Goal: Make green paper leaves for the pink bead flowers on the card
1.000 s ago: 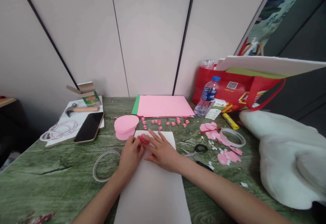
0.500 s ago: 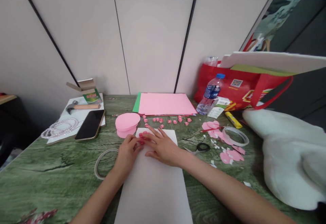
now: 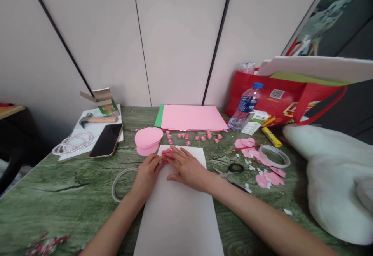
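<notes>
Two bare hands meet at the upper left of a long white rectangular sheet on a green wood-patterned counter (image 3: 72, 205). Small rolled pink paper buds (image 3: 164, 153) cluster there under the fingertips. The left hand (image 3: 149, 172) has curled fingers touching the cluster; whether it pinches a bud cannot be told. The right hand (image 3: 189, 168) is spread open, fingers over the buds, with no visible grip.

Pressing too hard could flatten or unroll the buds; uneven pushes from both sides could skew the cluster or slide the white sheet (image 3: 180, 217). The right forearm lies close to black-handled metal scissors (image 3: 235, 168), and a sideways sweep might knock them. The left forearm could likewise drag the pale tape ring (image 3: 114, 188) beside it.
</notes>
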{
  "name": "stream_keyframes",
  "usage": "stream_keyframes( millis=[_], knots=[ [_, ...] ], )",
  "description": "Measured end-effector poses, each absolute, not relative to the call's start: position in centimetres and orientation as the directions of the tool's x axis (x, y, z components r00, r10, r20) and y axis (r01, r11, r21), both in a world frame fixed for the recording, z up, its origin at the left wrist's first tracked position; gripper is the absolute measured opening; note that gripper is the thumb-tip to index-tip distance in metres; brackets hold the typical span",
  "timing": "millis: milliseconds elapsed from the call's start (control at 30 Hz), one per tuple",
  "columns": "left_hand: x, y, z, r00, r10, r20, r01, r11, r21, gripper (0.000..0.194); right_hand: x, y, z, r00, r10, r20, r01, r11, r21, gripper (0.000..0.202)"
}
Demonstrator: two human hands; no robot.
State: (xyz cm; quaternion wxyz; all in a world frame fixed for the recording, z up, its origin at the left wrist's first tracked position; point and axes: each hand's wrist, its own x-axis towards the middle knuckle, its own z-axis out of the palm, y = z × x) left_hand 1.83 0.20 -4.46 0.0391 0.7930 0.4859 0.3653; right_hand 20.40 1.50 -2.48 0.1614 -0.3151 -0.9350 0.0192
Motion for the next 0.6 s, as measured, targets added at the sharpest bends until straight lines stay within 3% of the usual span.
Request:
stream_keyframes(
  millis=[167,400,600],
  knots=[
    [1.9,-0.1,-4.2,0.291,0.788,0.543,0.736,-0.547,0.399,0.023,20.9,0.9,-3.2,-0.730,0.608,0.311,0.600,0.789,-0.133,0.059],
    [2.2,-0.2,-4.5,0.313,0.794,0.521,0.737,-0.549,0.395,0.026,20.9,1.0,-3.7,-0.759,0.611,0.225,0.603,0.790,-0.109,0.061],
    [2.1,-0.1,-4.6,0.280,0.809,0.517,0.730,-0.529,0.432,0.022,21.1,1.2,-2.8,-0.750,0.632,0.197,0.606,0.775,-0.181,0.058]
  ],
)
